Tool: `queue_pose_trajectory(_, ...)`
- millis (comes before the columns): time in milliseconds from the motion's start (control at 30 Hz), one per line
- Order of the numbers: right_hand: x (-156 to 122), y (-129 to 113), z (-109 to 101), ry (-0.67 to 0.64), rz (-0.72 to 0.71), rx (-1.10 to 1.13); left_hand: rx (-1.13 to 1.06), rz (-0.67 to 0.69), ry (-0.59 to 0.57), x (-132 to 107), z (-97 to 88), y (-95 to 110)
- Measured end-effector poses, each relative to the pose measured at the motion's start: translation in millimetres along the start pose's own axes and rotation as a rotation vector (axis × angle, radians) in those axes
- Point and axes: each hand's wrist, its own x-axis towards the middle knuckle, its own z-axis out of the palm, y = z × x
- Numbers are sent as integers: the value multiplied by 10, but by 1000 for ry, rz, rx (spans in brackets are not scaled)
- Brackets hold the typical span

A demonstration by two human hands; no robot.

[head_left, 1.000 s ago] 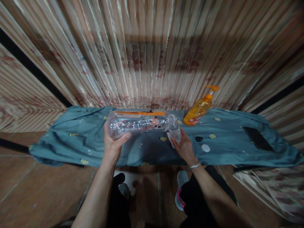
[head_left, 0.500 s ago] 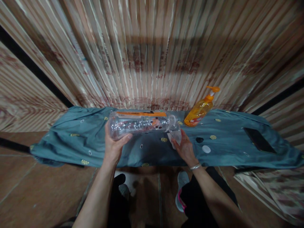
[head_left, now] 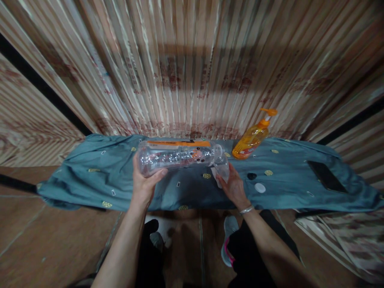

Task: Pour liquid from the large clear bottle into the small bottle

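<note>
My left hand [head_left: 145,180] is wrapped round the base end of a large clear plastic bottle [head_left: 180,156] with an orange label strip. The bottle lies nearly level in the air above the cloth, its mouth pointing right. In my right hand [head_left: 235,186] is a clear plastic cup [head_left: 222,170], its rim at the bottle's mouth; whether the two touch I cannot tell. The fingers of my left hand behind the bottle are hidden. No liquid stream can be made out between bottle and cup.
A teal patterned cloth [head_left: 162,192] covers the narrow table. On it stand or lie an orange pump bottle [head_left: 250,140], a small black round object [head_left: 252,176], a white cap [head_left: 260,187] and a dark phone [head_left: 327,176]. Striped curtain [head_left: 192,60] hangs behind.
</note>
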Motion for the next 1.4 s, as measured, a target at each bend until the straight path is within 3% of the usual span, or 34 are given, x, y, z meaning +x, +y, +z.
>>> queue_pose_trajectory(300, 21, -27, -27, -14, 26, 61, 22, -27, -31, -10, -59, -65)
queue_pose_trajectory(567, 21, -25, -38, -2, 0, 36, -11, 42, -36, -36, -28, -139)
queue_pose_trajectory(1400, 31, 3, -30, -30, 60, 33, -22, -6, -48, -32, 18, 36)
